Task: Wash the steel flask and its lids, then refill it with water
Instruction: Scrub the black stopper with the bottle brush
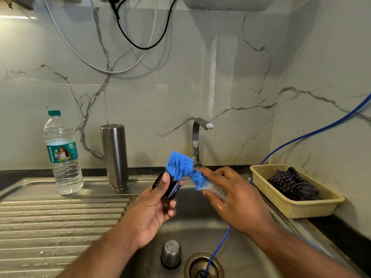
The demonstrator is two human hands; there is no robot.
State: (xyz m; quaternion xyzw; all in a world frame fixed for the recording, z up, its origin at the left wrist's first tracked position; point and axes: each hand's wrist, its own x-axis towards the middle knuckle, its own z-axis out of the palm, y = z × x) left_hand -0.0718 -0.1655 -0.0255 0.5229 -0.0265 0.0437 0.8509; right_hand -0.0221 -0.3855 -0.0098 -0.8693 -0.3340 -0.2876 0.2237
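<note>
**Marble-walled kitchen sink: lid scrubbing under way**

A black inner lid (168, 189) is clasped in the grip of the left hand (152, 207). A blue scrubber (180, 165), clamped in the grip of the right hand (234, 197), is laid against it. A steel cup lid (171, 253) is seen inverted in the sink (196, 221). The steel flask (116, 155) is stood neck-down on the drainboard (60, 217), apparently washed; refilling is judged not yet done.

Checked cloth (293, 185) in yellow basket (301, 208)
</note>
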